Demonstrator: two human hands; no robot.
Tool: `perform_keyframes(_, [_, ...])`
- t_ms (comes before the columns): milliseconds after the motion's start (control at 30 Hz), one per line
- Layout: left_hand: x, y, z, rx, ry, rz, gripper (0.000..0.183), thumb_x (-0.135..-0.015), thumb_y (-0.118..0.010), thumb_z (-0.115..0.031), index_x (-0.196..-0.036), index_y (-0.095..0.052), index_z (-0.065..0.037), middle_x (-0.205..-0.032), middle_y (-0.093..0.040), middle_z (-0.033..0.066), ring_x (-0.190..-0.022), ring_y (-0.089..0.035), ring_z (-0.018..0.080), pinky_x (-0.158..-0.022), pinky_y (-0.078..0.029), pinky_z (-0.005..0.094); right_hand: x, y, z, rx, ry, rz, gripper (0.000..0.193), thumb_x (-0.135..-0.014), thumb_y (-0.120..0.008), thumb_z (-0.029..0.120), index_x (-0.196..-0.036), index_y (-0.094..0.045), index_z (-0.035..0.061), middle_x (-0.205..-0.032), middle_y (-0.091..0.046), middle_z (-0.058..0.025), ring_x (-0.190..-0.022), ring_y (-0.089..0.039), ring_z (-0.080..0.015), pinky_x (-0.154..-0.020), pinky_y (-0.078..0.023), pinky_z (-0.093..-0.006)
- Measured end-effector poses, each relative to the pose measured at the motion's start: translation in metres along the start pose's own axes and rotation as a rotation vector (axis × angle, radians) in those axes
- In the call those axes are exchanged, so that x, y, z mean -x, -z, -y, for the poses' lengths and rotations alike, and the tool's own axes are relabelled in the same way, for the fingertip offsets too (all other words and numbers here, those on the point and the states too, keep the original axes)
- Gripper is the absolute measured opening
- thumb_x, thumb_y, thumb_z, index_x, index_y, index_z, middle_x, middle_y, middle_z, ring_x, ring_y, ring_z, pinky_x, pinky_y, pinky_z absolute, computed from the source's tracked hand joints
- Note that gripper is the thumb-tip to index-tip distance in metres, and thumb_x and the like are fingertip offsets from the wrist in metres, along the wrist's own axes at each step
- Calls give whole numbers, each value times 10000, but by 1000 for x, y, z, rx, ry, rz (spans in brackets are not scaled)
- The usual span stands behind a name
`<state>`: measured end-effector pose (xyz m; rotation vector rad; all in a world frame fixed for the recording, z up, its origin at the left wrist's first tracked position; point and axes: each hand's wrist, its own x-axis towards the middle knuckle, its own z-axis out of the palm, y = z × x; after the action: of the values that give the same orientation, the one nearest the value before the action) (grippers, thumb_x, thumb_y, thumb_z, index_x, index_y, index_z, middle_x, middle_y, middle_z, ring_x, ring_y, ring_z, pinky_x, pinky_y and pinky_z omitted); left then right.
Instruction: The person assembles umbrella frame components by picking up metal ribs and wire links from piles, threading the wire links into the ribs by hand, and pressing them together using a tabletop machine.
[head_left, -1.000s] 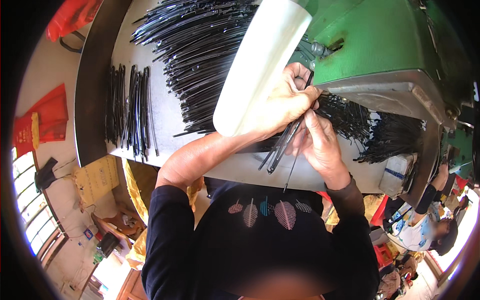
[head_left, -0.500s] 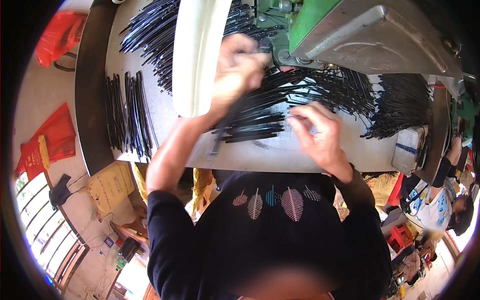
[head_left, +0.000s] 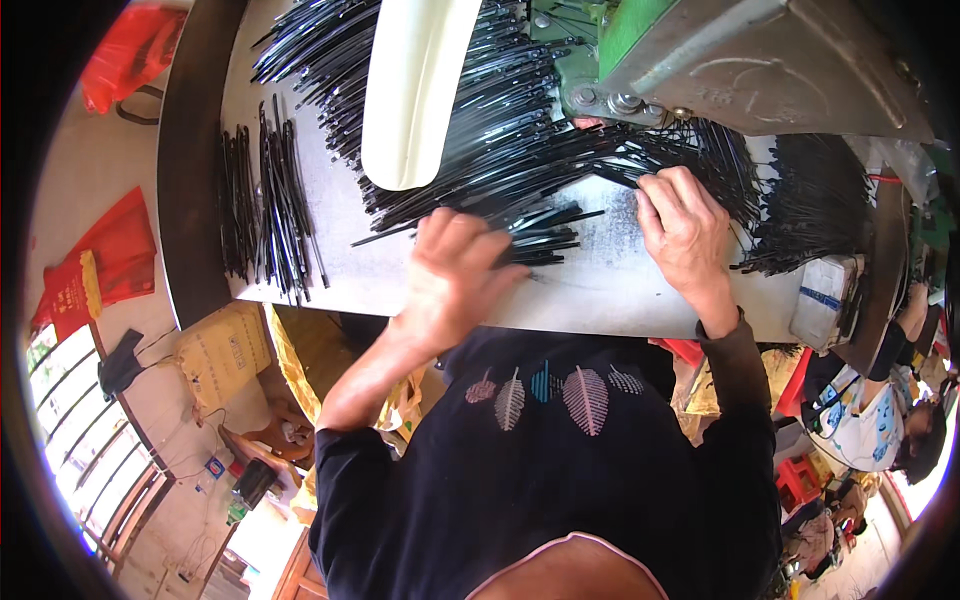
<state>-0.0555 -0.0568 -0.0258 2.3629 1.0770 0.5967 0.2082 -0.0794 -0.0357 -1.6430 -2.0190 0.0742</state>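
Centrally, thin black rods (head_left: 490,110) lie heaped across a grey metal table (head_left: 615,295).
Head view: the blurred left hand (head_left: 452,272), thumb apart from bent fingers, is at the heap's near edge; the right hand (head_left: 685,222), fingers drawn narrow, is at the rods near the green machine (head_left: 632,35). Whether either hand grips a rod cannot be told. A long white piece (head_left: 415,110) overlaps the heap.

A pale grey tabletop (head_left: 620,295) with a dark border (head_left: 190,170) at its left end carries thin black strips: 2 narrow bundles (head_left: 283,210) side by side at the left, a broad heap (head_left: 500,90) across the middle, a looser spread (head_left: 722,165) farther right, then a dense pile (head_left: 810,205). Near the right end sits 1 whitish box (head_left: 822,300) with a blue band.
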Motion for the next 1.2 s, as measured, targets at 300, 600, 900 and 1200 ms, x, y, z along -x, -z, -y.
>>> perform_keyframes(300, [-10,-34,1,-292,-195,-108,366,-637,-691,-126,-979,-580,-57,-876,-491,91,-818,-475,269,-714,-375,396,17,5,0,17,-79,-102,144,-742,-670,49,-873,-611,61,-816,-598,-57,-701,-591,-246,-611,-467,-338])
perform_keyframes(600, [-36,-20,-26,409,-54,-176,167,-734,-709,-56,-837,-597,13,-717,-577,115,-616,-539,243,-559,-423,328,9,4,34,-173,55,-80,185,-727,-655,7,-892,-582,50,-764,-583,-79,-657,-582,-256,-590,-468,-353])
perform_keyframes(900, [-59,-16,-24,821,128,79,173,-892,-543,-76,-762,-587,30,-667,-560,79,-627,-539,131,-566,-422,269,8,1,31,-816,-317,331,175,-811,-608,27,-975,-605,-34,-664,-508,-6,-575,-448,-52,-505,-352,-211])
perform_keyframes(1200, [-137,2,15,166,-121,-270,234,-846,-594,-195,-709,-588,-5,-610,-530,131,-570,-548,297,-549,-421,407,4,2,36,-900,-595,154,85,-845,-588,17,-908,-625,-27,-702,-613,-27,-556,-535,-34,-474,-408,-175])
